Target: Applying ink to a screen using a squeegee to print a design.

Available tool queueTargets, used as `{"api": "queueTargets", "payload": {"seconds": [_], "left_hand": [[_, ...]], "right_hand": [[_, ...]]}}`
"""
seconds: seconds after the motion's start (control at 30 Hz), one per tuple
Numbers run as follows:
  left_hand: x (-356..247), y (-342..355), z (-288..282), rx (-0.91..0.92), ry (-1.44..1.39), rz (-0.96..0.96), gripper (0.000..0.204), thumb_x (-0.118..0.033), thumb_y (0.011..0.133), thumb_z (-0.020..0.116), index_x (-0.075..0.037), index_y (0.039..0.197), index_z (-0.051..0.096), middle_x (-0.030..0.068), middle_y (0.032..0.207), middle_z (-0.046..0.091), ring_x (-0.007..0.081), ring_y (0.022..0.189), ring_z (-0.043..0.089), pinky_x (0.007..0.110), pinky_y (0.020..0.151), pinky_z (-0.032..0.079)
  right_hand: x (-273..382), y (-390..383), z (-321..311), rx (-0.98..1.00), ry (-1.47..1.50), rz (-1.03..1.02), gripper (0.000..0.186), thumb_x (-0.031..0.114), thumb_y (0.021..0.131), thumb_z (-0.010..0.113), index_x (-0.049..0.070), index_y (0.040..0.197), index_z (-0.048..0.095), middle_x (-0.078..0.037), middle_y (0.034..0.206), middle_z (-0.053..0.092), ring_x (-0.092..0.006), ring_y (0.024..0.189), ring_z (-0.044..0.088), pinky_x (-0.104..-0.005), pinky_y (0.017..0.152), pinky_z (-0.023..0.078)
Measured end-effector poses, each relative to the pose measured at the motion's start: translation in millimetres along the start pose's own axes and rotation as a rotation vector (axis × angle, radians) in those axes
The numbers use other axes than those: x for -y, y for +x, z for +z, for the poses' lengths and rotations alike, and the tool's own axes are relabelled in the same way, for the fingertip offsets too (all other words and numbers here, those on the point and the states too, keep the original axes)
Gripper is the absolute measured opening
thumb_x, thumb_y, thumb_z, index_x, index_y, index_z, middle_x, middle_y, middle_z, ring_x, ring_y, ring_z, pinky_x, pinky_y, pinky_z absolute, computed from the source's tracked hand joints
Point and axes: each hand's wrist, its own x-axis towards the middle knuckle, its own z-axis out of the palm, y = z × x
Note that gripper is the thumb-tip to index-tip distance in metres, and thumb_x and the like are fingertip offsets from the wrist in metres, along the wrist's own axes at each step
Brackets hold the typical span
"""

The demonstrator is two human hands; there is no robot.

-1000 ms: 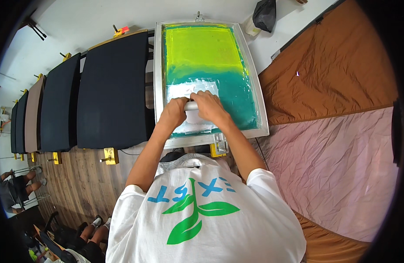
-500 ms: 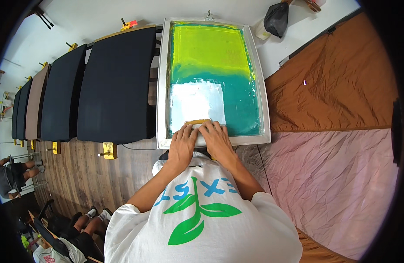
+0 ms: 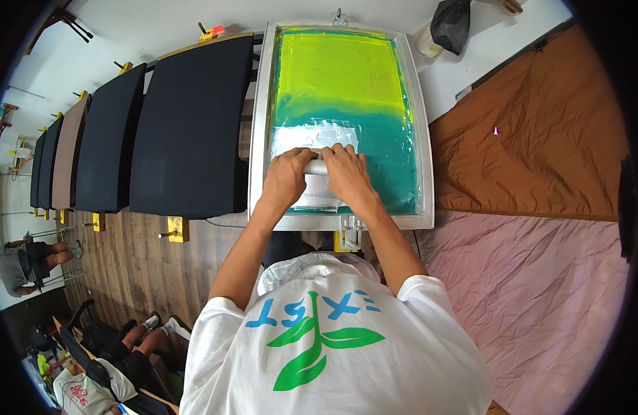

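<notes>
In the head view, looking straight down: a pale, rod-like squeegee (image 3: pixel 318 167) over the near half of a silvery screen frame (image 3: pixel 291 222), with only the middle of its bar showing between two hands. At one side, left hand (image 3: pixel 284 178); just beside, right hand (image 3: pixel 348 178); on both, fingers curled over the bar and closed around it. Exact thumb placement unclear. Blade hidden, so impossible to confirm contact with the surface below.

Around the bar, a white, ink-like patch (image 3: pixel 291 138); to the right, teal mesh (image 3: pixel 392 166); beyond, a yellow-green area (image 3: pixel 336 69).

Likely light enough to lift easily, and stiff along its length. Probably slippery near the glossy white. Best held by the bar, hands spaced evenly, fingertips clear of the smears. Likely thin and easily marked underneath, so best pressed evenly, without a digging corner.

Below the frame, a metal clamp (image 3: pixel 349 232); to the left, a black padded board (image 3: pixel 187 131); to the right, crumpled brown cloth (image 3: pixel 526 131).
</notes>
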Motion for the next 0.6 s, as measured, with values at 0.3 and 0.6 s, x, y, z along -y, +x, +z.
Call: {"api": "queueTargets", "payload": {"seconds": [0.3, 0.6], "left_hand": [[-28, -79, 4, 0.110, 0.086, -0.045, 0.044, 0.006, 0.072, 0.059, -0.003, 0.115, 0.058, 0.0173, 0.118, 0.058, 0.0365, 0.111, 0.056, 0.044, 0.091, 0.047], [-1, -41, -20, 0.054, -0.068, -0.048, 0.040, 0.008, 0.074, 0.053, -0.001, 0.111, 0.065, 0.0229, 0.100, 0.064, 0.0415, 0.093, 0.061, 0.047, 0.085, 0.049]], "right_hand": [[31, -71, 5, 0.039, 0.100, -0.009, 0.031, -0.002, 0.078, 0.059, 0.005, 0.108, 0.059, -0.013, 0.109, 0.057, -0.0312, 0.107, 0.054, -0.0478, 0.084, 0.043], [39, -15, -21, 0.181, 0.024, 0.015, 0.051, -0.008, 0.066, 0.062, 0.006, 0.115, 0.060, -0.012, 0.109, 0.061, -0.0343, 0.105, 0.057, -0.0465, 0.088, 0.044]]}}
